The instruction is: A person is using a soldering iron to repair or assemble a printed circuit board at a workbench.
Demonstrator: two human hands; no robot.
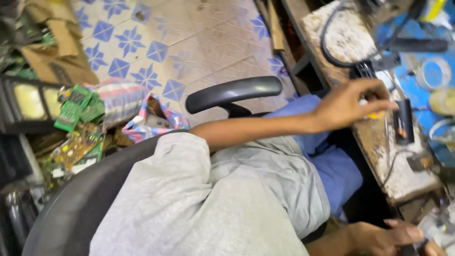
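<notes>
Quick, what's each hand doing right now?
Left hand: fingers closed on a small yellow object.
Right hand: partly cut off by the frame; cannot tell.

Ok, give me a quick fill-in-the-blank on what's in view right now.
1. The left hand pinches a small ___ thing over the workbench.
2. The chair's armrest is ___ in colour.
3. The circuit boards heaped on the floor are mostly ___.
4. The floor tiles bear star patterns in ___.

Missing words: yellow; black; green; blue.
</notes>
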